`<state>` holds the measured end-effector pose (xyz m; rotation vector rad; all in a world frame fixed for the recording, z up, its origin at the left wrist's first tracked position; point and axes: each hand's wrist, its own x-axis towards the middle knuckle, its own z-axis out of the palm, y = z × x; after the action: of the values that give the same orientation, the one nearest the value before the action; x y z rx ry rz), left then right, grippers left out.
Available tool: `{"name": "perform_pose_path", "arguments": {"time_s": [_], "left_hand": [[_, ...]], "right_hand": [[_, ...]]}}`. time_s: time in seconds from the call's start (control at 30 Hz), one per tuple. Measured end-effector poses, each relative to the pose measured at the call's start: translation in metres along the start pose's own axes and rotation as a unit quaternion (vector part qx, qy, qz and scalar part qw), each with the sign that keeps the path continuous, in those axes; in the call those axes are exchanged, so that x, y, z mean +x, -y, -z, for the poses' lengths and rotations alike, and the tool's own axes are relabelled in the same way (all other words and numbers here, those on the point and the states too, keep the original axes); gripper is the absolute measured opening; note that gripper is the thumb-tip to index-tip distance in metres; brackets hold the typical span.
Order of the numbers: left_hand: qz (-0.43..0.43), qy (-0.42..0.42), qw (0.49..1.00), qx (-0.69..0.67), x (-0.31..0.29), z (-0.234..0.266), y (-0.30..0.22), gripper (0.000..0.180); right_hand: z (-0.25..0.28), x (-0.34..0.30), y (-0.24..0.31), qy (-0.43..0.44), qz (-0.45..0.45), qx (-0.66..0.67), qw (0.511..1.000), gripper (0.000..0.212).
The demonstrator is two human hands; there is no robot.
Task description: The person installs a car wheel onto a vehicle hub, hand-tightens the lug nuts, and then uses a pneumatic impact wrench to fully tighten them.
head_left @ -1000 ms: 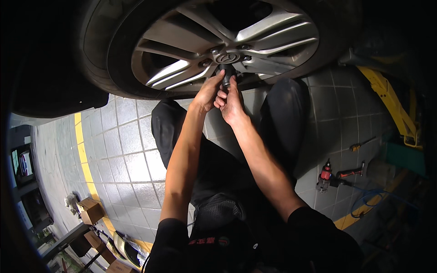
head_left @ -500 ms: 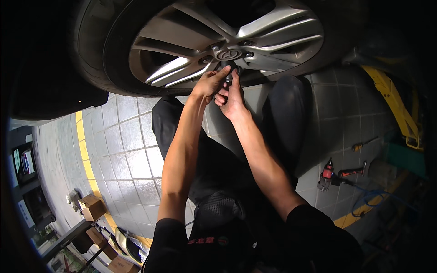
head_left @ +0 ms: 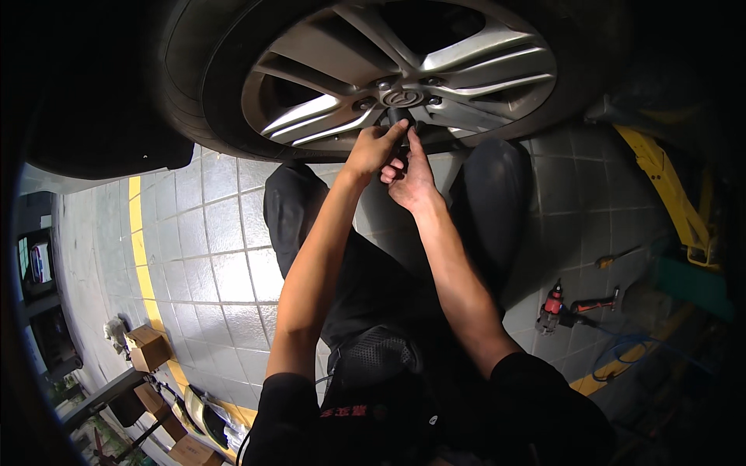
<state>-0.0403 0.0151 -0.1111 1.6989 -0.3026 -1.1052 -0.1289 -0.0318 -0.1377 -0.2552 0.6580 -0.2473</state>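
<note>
In front of me is a car wheel with a silver spoked rim (head_left: 474,58) and a black tire (head_left: 221,85). Lug bolts (head_left: 384,86) ring the hub cap (head_left: 403,98). Just below that cap, a dark cylindrical socket (head_left: 399,115) points at the hub. My left hand (head_left: 376,151) is closed on it, thumb along its side. From below, my right hand (head_left: 413,180) pinches its near end, index finger stretched up and the other fingers curled. My fingers hide most of the socket, and whether it sits on a bolt cannot be seen.
To the right, a red and black power tool (head_left: 552,309), a red-handled hammer (head_left: 597,303) and a yellow-handled screwdriver (head_left: 618,257) lie on the tiles near a blue hose (head_left: 622,353). A yellow metal stand (head_left: 668,186) rises beyond them. Cardboard boxes (head_left: 148,348) stand at lower left.
My view has shifted slightly, so wheel and hands appear farther right and a little lower. Both hands stay at the socket below the hub cap, with the fingers slightly shifted on it.
</note>
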Motion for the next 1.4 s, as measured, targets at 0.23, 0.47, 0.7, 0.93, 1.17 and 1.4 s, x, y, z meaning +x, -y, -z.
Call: {"name": "perform_pose_path", "arguments": {"time_s": [0.23,0.47,0.7,0.93,1.17,1.4], "left_hand": [[-0.030,0.111,0.976,-0.187,-0.036,0.009,0.014,0.037],[-0.105,0.129,0.956,-0.242,-0.030,0.034,0.007,0.035],[-0.084,0.124,0.946,-0.288,-0.017,0.038,0.010,0.032],[0.071,0.064,0.970,-0.224,-0.024,0.051,-0.010,0.055],[-0.075,-0.009,0.984,-0.162,-0.014,0.038,-0.009,0.030],[0.050,0.061,0.978,-0.193,-0.028,0.040,-0.017,0.042]], "right_hand": [[-0.001,-0.033,-0.020,0.005,0.041,-0.210,0.977,0.051],[-0.040,-0.028,-0.025,-0.042,0.193,-0.350,0.916,0.040],[-0.037,-0.002,-0.033,-0.096,0.299,-0.390,0.866,0.042],[-0.045,-0.009,-0.031,0.158,0.010,-0.002,0.987,0.055],[-0.051,-0.012,-0.031,-0.021,0.106,-0.152,0.982,0.049],[-0.047,-0.018,-0.018,0.060,0.004,-0.090,0.994,0.054]]}}
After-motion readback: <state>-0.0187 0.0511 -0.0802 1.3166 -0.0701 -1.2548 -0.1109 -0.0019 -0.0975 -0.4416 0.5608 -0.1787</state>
